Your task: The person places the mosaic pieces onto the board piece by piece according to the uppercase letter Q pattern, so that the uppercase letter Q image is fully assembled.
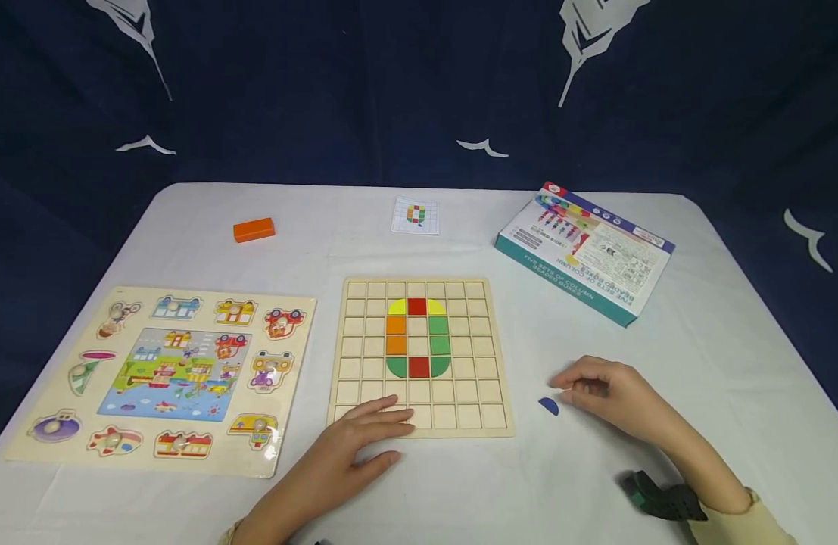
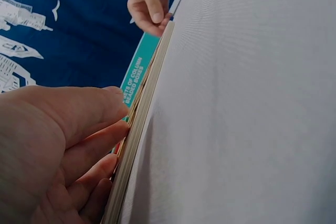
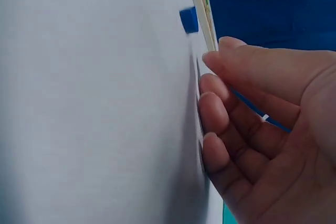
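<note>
My left hand (image 1: 344, 450) rests with spread fingers on the lower left part of a wooden grid board (image 1: 465, 392). Coloured pieces form an upright ring in its cells: yellow rounded corners on top, green ones below, red squares (image 1: 419, 368) between them, orange squares down the left and green down the right. Off the board's right side lies a blue half-round piece (image 1: 549, 406), flat on the cloth. Close to its right is my right hand (image 1: 612, 397), fingers loosely bent and nothing held. In the right wrist view the blue piece (image 3: 189, 20) sits apart from the fingertips (image 3: 212, 106).
A picture puzzle board (image 1: 241, 463) lies at the left. Along the back are an orange block (image 1: 253, 230), a small pattern card (image 1: 427, 227) and, to the right, a flat box (image 1: 582, 253). A black device (image 1: 664, 498) is by the right wrist.
</note>
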`<act>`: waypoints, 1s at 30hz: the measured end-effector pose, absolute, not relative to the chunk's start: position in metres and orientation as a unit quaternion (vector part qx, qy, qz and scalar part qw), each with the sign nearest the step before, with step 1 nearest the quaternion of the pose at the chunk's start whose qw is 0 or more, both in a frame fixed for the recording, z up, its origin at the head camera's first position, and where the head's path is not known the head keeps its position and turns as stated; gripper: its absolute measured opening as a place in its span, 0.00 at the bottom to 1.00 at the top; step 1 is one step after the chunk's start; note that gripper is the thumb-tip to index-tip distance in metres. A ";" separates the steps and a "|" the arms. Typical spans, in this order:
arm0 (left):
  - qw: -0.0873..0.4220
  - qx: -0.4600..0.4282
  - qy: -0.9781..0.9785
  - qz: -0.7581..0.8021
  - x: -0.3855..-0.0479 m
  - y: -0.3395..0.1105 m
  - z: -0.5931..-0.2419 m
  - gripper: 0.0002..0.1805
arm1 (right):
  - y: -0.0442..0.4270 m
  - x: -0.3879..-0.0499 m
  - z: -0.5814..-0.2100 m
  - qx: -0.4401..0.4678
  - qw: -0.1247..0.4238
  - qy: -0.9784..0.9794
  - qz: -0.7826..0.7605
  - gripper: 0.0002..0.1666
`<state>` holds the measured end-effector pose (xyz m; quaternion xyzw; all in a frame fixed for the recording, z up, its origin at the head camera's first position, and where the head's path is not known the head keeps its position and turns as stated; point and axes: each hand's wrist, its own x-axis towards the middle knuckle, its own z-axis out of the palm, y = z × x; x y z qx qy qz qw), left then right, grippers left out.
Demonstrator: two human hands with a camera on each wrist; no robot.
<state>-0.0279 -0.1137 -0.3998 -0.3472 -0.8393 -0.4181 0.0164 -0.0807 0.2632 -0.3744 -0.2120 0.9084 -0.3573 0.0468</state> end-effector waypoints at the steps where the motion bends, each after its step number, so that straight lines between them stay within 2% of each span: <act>1: 0.016 -0.347 -0.839 -0.418 -0.028 -0.114 -0.400 0.17 | 0.263 -0.078 -0.376 -0.210 0.044 0.906 -0.364 0.12; 8: 0.009 -0.345 -0.840 -0.419 -0.027 -0.114 -0.401 0.17 | 0.257 -0.068 -0.387 -0.212 0.022 0.905 -0.369 0.18; 16: 0.009 -0.344 -0.841 -0.418 -0.027 -0.114 -0.401 0.17 | 0.252 -0.065 -0.390 -0.255 -0.004 0.897 -0.360 0.24; 25: 0.017 -0.348 -0.840 -0.416 -0.027 -0.114 -0.400 0.17 | 0.252 -0.066 -0.390 -0.240 -0.024 0.905 -0.351 0.25; 30: 0.016 -0.348 -0.841 -0.415 -0.028 -0.114 -0.400 0.17 | 0.251 -0.064 -0.389 -0.201 -0.024 0.914 -0.353 0.20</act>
